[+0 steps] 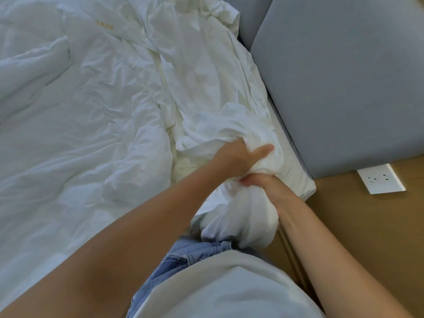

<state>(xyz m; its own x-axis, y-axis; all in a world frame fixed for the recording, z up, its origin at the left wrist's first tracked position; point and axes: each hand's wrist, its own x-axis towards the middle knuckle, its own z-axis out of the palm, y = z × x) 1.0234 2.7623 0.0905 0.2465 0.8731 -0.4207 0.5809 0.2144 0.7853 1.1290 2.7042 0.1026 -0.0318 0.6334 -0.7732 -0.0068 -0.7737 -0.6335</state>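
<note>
Sheet (241, 216): white and pretty crumpled, gathered into a tight bunch at the near right corner of the bed. The rest is trailed in loose folds up along the bed's right edge.
Left hand (243, 154): dug into the sheet just above the bunch. The fingers are curled into the cloth and mostly hidden, with the thumb laid out flat on top.
Right hand (268, 189): wrapped round the neck of the bunch from the right, fingers curled tight on the cloth. It is placed just below the left hand, nearly touching it.
Bed (305, 187): the white mattress corner is seen poking out just right of both hands.
Duvet (68, 134): white, rumpled, spread over the left and middle of the bed. Small yellow lettering (104, 24) is seen towards the far edge, too small to be read.
Headboard (344, 88): grey padded panels, set along the bed's right edge.
Socket (380, 182): white plate, mounted on a wood-coloured panel (367, 226) just past the bed corner.
Clothes: blue denim (174, 260) and a pale top (218, 290) are seen at the bottom, with the hanging bunch pressed against the denim.
</note>
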